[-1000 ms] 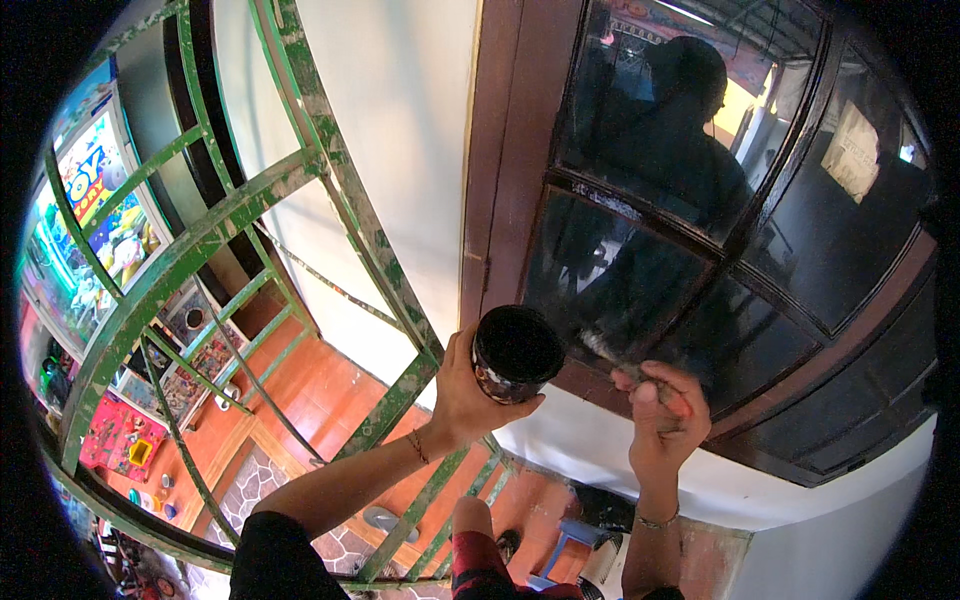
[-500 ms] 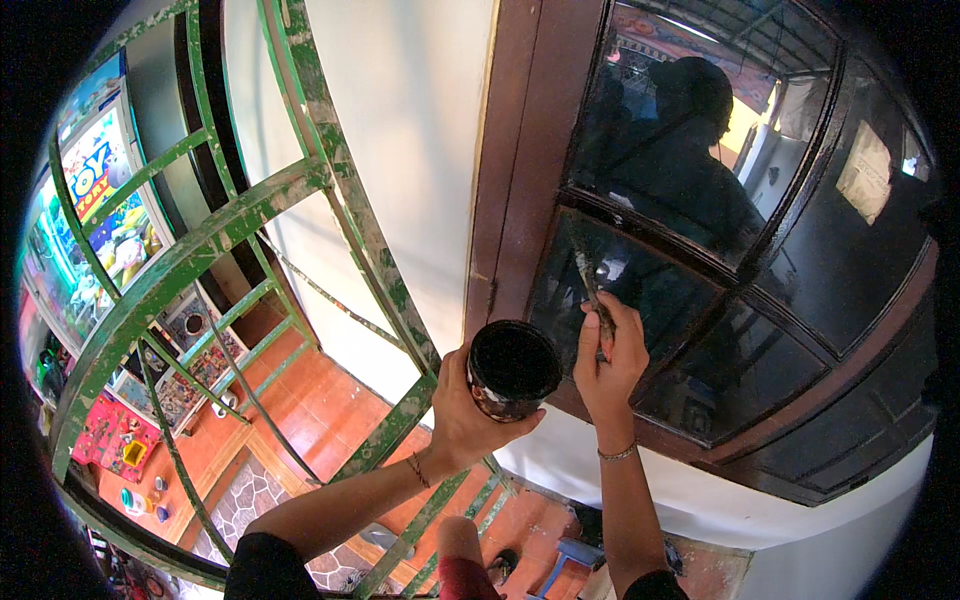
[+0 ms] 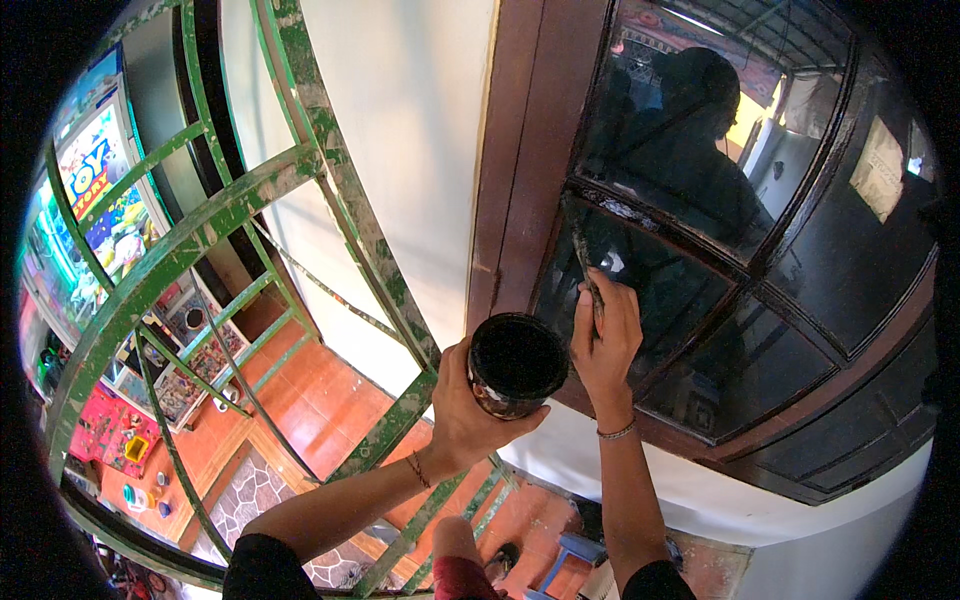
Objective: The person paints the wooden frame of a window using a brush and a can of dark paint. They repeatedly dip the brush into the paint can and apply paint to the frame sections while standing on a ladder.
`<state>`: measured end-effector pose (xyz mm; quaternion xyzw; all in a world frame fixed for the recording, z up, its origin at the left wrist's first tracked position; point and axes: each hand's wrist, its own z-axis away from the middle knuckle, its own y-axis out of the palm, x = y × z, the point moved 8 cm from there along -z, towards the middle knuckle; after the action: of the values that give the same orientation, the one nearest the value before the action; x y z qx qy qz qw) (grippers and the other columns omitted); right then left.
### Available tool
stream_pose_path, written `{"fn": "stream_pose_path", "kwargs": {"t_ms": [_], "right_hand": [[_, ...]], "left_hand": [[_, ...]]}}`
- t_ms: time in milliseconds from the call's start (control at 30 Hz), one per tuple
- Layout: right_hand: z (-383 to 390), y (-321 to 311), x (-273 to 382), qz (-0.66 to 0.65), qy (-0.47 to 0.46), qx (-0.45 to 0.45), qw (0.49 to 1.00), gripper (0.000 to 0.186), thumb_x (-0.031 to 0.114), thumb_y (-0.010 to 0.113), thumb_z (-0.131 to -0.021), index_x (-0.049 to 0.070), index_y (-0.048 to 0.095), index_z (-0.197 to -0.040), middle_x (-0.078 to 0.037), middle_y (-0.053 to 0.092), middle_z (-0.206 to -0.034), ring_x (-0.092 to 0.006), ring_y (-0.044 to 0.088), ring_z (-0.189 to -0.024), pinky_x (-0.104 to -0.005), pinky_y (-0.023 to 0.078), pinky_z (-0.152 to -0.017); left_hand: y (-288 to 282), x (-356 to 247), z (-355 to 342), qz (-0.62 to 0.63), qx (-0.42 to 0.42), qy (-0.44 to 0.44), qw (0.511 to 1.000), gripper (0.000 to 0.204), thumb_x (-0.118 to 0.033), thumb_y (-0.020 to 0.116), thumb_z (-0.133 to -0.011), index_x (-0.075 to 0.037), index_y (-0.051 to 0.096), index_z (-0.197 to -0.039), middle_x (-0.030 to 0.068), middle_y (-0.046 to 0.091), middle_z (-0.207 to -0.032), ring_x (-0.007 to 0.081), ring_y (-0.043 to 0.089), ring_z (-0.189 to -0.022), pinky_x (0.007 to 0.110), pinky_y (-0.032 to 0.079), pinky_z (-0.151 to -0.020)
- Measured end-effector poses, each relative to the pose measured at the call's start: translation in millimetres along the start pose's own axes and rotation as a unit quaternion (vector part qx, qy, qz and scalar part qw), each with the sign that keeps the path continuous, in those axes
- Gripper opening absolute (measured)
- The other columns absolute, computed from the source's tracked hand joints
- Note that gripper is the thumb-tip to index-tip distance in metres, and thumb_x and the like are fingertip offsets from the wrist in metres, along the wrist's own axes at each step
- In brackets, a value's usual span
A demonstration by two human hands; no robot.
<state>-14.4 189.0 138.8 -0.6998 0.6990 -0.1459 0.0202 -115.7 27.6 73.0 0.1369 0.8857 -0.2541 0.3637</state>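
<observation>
My left hand (image 3: 462,418) is wrapped around a small can (image 3: 505,400) with a dark, stained outside and a black inside. In my right hand (image 3: 608,345), just right of the can, is a thin paintbrush (image 3: 584,250) pointing up and away. Its dark tip overlaps the left end of a glossy dark crossbar (image 3: 665,232) between window panes; whether it touches, I cannot tell. Brown wood (image 3: 520,170) runs up the window's left side. A dark glass pane (image 3: 690,140) above the bar reflects a person's silhouette.
Green, paint-worn metal scaffolding (image 3: 225,215) stands close on the left, above an orange tiled floor (image 3: 310,385). A white wall (image 3: 400,120) lies behind it. Below are a blue stool (image 3: 565,560) and a red low table (image 3: 105,430) with small things on it.
My right hand has shifted slightly up and left with the paintbrush, whose tip is now nearer the crossbar's left end. My left hand still holds the can in nearly the same place.
</observation>
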Motion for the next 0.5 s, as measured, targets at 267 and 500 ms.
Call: {"fn": "stream_pose_path", "kwargs": {"t_ms": [267,500], "right_hand": [[0.5,-0.7,-0.7,-0.014,0.020,0.030,0.999,0.027,-0.001,0.067,-0.093,-0.002,0.067,-0.119,-0.017,0.068,-0.091,-0.0329,0.061,-0.079,-0.0426,0.051,-0.074],[-4.9,-6.6,1.7,-0.019,0.016,-0.007,1.000,0.027,-0.001,0.067,-0.092,-0.001,0.068,-0.119,-0.014,0.062,-0.082,-0.0308,0.057,-0.074,-0.0425,0.049,-0.071]], "left_hand": [[-7.1,1.8,1.2,0.024,-0.044,0.014,0.999,0.103,-0.035,0.100,-0.062,0.004,0.043,-0.139,0.0185,0.053,-0.123,0.0347,0.060,-0.114,0.045,0.050,-0.099],[-7.2,-0.5,1.4,0.035,-0.043,0.027,0.998,0.104,-0.034,0.100,-0.062,0.005,0.042,-0.140,0.0188,0.053,-0.124,0.0345,0.059,-0.115,0.045,0.050,-0.100]]}}
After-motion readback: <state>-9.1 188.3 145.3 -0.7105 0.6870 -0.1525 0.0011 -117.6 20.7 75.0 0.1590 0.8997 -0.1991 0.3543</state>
